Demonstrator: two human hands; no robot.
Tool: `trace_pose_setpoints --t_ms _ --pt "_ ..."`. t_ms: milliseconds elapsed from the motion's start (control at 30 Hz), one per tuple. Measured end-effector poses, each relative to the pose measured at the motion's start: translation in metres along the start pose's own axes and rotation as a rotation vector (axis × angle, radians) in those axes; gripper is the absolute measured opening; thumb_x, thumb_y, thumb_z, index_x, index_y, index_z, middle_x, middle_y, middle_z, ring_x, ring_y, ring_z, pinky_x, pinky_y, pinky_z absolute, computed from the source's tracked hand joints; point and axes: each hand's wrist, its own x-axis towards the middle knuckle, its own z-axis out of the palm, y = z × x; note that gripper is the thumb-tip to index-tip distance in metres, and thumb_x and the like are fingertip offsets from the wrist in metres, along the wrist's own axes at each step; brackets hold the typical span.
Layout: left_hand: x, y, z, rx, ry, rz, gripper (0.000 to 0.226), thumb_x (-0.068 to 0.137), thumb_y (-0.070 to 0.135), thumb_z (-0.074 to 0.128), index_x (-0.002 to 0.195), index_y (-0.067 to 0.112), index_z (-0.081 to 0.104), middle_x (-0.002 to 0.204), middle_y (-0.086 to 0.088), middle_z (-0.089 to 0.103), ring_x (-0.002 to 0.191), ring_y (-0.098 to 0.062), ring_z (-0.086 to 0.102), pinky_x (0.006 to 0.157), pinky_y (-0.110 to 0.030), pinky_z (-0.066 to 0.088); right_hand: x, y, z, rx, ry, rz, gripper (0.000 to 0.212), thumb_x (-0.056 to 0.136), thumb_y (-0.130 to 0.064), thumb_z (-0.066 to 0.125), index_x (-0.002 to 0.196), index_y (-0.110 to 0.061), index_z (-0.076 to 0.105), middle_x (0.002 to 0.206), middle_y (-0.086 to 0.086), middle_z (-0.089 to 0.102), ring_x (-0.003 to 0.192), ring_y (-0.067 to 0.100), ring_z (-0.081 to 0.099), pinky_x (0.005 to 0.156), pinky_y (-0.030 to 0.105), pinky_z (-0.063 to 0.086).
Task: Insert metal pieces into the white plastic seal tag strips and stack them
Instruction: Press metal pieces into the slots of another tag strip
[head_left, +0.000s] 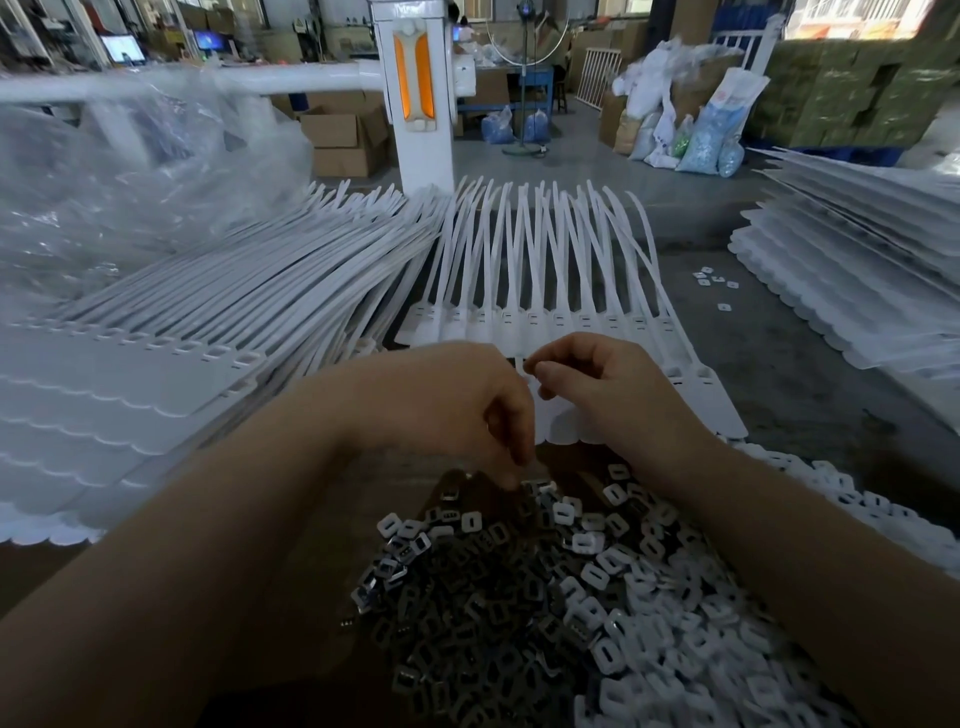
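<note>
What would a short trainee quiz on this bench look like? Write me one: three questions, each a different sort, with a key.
1. True or false: the left hand reaches its fingers down into the pile of metal pieces.
2. Multiple choice: the right hand is over A) the strip of white seal tags in front of the person, B) the cardboard boxes, C) the stack of strips at the far right.
3. Fill in: beside the metal pieces, on the right, lies a heap of small ______ plastic pieces.

Key: 1 true; 2 A; 3 white.
</note>
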Motion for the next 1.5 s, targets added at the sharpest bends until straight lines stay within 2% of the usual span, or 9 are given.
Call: trace_pose_setpoints --t_ms 300,467,733,933,1067,1200,1267,1400,1500 --pt "0.007 0.002 0.013 0.081 -0.125 -0.062 0.014 0.081 0.036 0.076 0.074 0.039 0.065 0.073 0.024 0.066 0.071 0.014 0.059 0.056 -0.001 0.04 0.0 0.0 0.001 0.003 -0.003 0.003 0.012 0.094 -0.014 0.061 0.092 -0.019 0.072 0.079 -0.005 0.071 0.07 -0.006 0.063 0.06 0.004 0.043" --pt "0.005 0.003 0.013 -0.022 -0.093 0.003 0.014 0.078 0.038 0.077 0.08 0.041 0.064 0.086 0.032 0.063 0.077 0.013 0.059 0.064 -0.002 0.041 0.001 0.0 0.0 -0.012 0.002 0.009 0.012 0.095 -0.016 0.061 0.094 -0.018 0.073 0.077 -0.007 0.071 0.066 -0.008 0.062 0.055 0.004 0.041" --pt "0.011 0.006 0.019 0.006 -0.159 0.026 0.015 0.078 0.039 0.078 0.074 0.043 0.064 0.076 0.036 0.063 0.071 0.015 0.059 0.064 0.002 0.039 0.001 0.001 0.0 -0.019 -0.002 0.0 0.013 0.095 -0.016 0.061 0.092 -0.02 0.072 0.074 -0.009 0.07 0.067 -0.009 0.062 0.056 0.002 0.041" --pt "0.006 0.004 0.012 -0.173 -0.186 0.003 0.006 0.082 0.03 0.077 0.086 0.033 0.075 0.079 0.017 0.073 0.07 -0.001 0.068 0.066 -0.008 0.048 0.001 0.0 0.0 -0.024 -0.002 -0.015 0.012 0.094 -0.016 0.061 0.093 -0.02 0.072 0.075 -0.009 0.07 0.069 -0.009 0.063 0.059 0.001 0.041" --pt "0.003 0.001 0.009 -0.225 -0.196 0.001 0.006 0.084 0.029 0.075 0.089 0.032 0.075 0.085 0.011 0.075 0.077 -0.006 0.07 0.082 -0.026 0.056 0.0 0.0 0.0 -0.024 0.001 -0.013 0.013 0.095 -0.017 0.06 0.093 -0.02 0.073 0.074 -0.011 0.07 0.069 -0.011 0.062 0.057 0.001 0.04" --pt "0.002 0.0 0.007 -0.276 -0.202 -0.028 0.006 0.084 0.025 0.076 0.088 0.027 0.072 0.084 0.001 0.075 0.078 -0.012 0.071 0.086 -0.038 0.056 0.0 0.0 0.0 -0.017 0.002 -0.011 0.014 0.095 -0.016 0.06 0.093 -0.02 0.073 0.074 -0.011 0.069 0.068 -0.011 0.062 0.057 0.001 0.04" --pt "0.002 0.0 0.006 -0.303 -0.198 -0.047 0.006 0.083 0.023 0.076 0.086 0.026 0.072 0.082 0.001 0.075 0.076 -0.009 0.071 0.084 -0.037 0.056 -0.001 0.0 0.0 -0.02 0.001 -0.015 0.014 0.095 -0.016 0.06 0.094 -0.019 0.073 0.075 -0.009 0.07 0.068 -0.01 0.061 0.057 0.002 0.041" --pt "0.001 -0.001 0.004 -0.356 -0.166 -0.101 0.009 0.085 0.022 0.073 0.082 0.03 0.071 0.075 0.009 0.073 0.069 0.0 0.067 0.066 -0.017 0.05 -0.001 0.001 0.0 -0.011 0.002 -0.009 0.013 0.095 -0.017 0.061 0.093 -0.019 0.073 0.076 -0.008 0.07 0.069 -0.008 0.062 0.058 0.003 0.042" --pt "0.001 -0.004 0.002 -0.398 0.042 -0.142 0.002 0.084 0.021 0.073 0.083 0.023 0.073 0.075 0.003 0.074 0.067 -0.004 0.067 0.061 -0.015 0.049 -0.001 0.001 0.0 0.014 -0.002 -0.008 0.011 0.093 -0.018 0.063 0.09 -0.02 0.073 0.075 -0.006 0.071 0.07 -0.004 0.063 0.06 0.006 0.045"
